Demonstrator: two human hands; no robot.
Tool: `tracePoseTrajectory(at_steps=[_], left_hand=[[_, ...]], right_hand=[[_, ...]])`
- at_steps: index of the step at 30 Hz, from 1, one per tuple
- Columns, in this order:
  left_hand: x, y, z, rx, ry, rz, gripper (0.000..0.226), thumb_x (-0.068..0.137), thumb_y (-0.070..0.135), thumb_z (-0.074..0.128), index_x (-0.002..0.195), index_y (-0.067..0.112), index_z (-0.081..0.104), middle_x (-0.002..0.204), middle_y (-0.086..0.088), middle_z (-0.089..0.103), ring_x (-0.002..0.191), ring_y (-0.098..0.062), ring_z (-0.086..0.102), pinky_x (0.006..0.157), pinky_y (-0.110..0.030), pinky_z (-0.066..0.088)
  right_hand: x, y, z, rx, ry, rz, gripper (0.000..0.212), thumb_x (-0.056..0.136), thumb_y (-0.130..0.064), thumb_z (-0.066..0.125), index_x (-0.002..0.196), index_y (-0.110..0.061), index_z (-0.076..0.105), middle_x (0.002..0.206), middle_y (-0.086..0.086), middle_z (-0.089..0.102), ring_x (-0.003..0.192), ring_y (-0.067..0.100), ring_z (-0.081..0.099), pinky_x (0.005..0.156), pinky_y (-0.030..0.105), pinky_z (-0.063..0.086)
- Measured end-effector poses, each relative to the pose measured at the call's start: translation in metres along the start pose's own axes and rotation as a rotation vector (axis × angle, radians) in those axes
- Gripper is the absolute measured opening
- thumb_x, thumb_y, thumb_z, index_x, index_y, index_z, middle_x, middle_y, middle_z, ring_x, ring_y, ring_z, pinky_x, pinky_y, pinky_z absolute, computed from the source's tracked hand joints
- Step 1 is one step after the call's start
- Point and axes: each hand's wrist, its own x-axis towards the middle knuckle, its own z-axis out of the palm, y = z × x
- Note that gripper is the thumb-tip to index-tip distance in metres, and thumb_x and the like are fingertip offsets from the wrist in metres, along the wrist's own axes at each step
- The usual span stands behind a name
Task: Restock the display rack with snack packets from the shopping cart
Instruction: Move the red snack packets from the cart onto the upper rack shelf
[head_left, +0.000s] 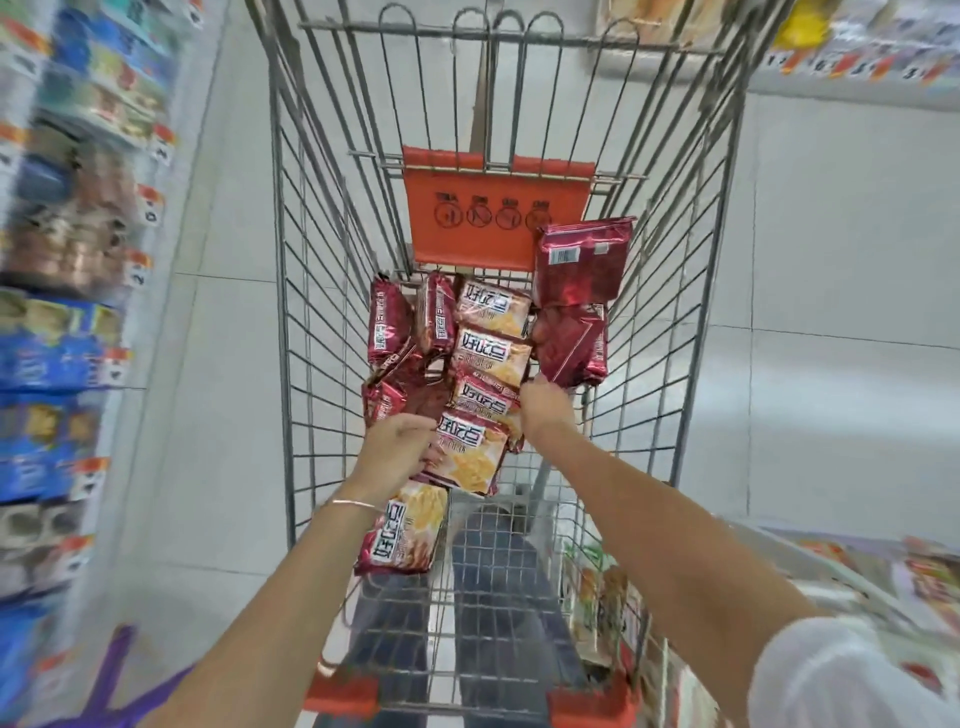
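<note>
Both my arms reach down into a wire shopping cart (291, 322) that holds several red snack packets (491, 353). My left hand (395, 447) grips the left edge of one packet (470, 454) with yellow crisps printed on it. Another packet of the same kind (402, 532) hangs just below my left wrist; what holds it is hidden. My right hand (545, 408) has its fingers curled onto the pile near a packet (485, 397); the fingertips are hidden. Two dark red packets (582, 265) lean against the cart's right side.
An orange child-seat flap (493, 208) stands at the cart's far end. Blurred display shelves (62, 312) with goods and price tags run along the left. More shelving (857, 57) lies at the upper right and a rack with packets (883, 571) at the lower right. Pale floor tiles surround the cart.
</note>
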Motion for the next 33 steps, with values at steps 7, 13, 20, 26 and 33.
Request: tracePoseTrajectory(at_steps=[7,13,20,26,33], left_hand=[[0.001,0.037,0.004,0.059,0.005,0.054,0.046,0.095,0.024,0.066,0.137,0.007,0.055,0.133,-0.008,0.061,0.109,-0.023,0.061,0.101,-0.041,0.049],[-0.006,0.056,0.004,-0.022,-0.169,0.033,0.077,0.073,0.06,0.074,0.137,0.021,0.053,0.12,0.001,0.07,0.099,-0.014,0.069,0.093,-0.033,0.052],[0.013,0.019,-0.007,-0.384,-0.136,-0.122,0.09,0.048,0.057,0.094,0.126,0.024,0.061,0.114,-0.006,0.075,0.106,-0.032,0.07,0.098,-0.053,0.053],[0.011,0.005,-0.014,-0.408,-0.087,-0.119,0.069,0.069,0.064,0.08,0.124,0.026,0.061,0.118,-0.003,0.073,0.107,-0.026,0.07,0.097,-0.047,0.054],[0.007,0.006,-0.02,-0.395,0.014,-0.135,0.067,0.101,0.063,0.02,0.106,0.017,0.068,0.08,-0.004,0.078,0.061,-0.014,0.073,0.05,-0.021,0.052]], right_hand=[[-0.03,0.035,-0.095,0.144,0.135,-0.166,0.012,0.088,0.001,0.059,0.09,-0.002,0.07,0.086,0.011,0.064,0.085,0.03,0.066,0.08,0.036,0.055],[-0.056,0.063,-0.165,0.62,-0.224,-0.373,0.016,0.091,-0.026,0.072,0.083,-0.014,0.079,0.065,-0.012,0.063,0.056,0.0,0.054,0.064,0.013,0.039],[0.019,0.056,-0.106,0.035,0.058,-0.219,0.017,0.091,-0.022,0.059,0.103,-0.02,0.071,0.107,0.003,0.072,0.099,0.021,0.065,0.09,0.04,0.052],[0.044,0.047,-0.056,-0.464,0.029,-0.093,0.067,0.09,-0.019,0.065,0.15,-0.017,0.034,0.155,0.008,0.027,0.141,0.036,0.028,0.103,0.049,0.043],[0.033,0.049,-0.092,-0.596,0.203,-0.293,0.03,0.093,-0.015,0.057,0.123,-0.018,0.063,0.123,0.003,0.059,0.118,0.024,0.052,0.091,0.037,0.046]])
